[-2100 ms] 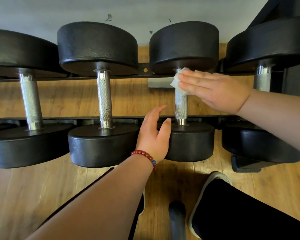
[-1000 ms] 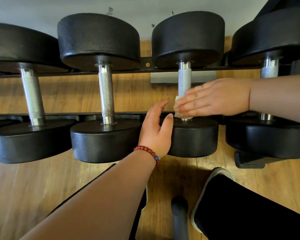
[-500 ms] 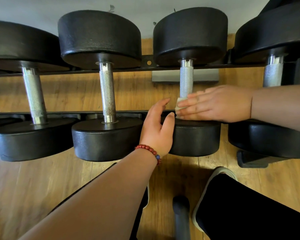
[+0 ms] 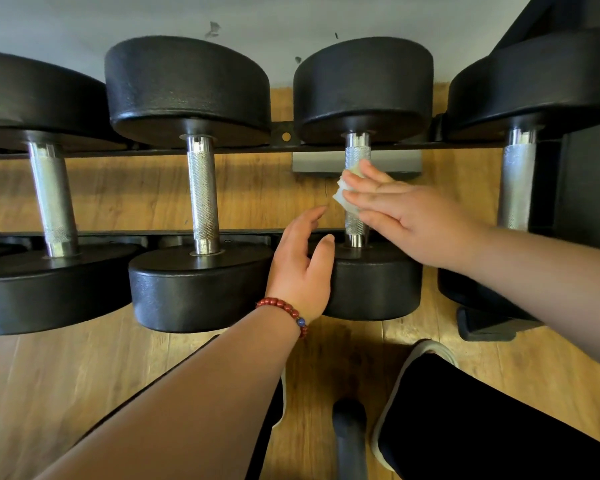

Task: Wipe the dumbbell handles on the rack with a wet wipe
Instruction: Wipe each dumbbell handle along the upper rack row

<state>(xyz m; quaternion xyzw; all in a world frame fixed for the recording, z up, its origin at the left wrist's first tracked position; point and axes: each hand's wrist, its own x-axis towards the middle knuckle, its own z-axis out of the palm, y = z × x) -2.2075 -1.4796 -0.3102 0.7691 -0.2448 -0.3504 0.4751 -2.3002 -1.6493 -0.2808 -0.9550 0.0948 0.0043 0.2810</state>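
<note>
Head view: a black metal rack [image 4: 118, 233] runs from 9 to 3 o'clock and carries four dumbbells side by side, their handles pointing toward 12. Each has round, matte black, pebbled heads and a chromed handle with a knurled middle.

The third dumbbell [image 4: 364, 81], at 1 o'clock, is the one in hand. The right hand [image 4: 413, 220], coming in from 3 o'clock, lies with straight fingers pressing a folded white wet wipe [image 4: 343, 197] against its handle [image 4: 358, 152], about midway along. The thumb is hidden.

At the centre the left hand [image 4: 302, 268] grasps nothing. Its fingers are relaxed and its thumb tip rests on that dumbbell's near head [image 4: 374, 289]. A bracelet [image 4: 284, 308] of red beads circles the wrist.

Wood-grain flooring [image 4: 84, 375] fills 6 to 8 o'clock.
</note>
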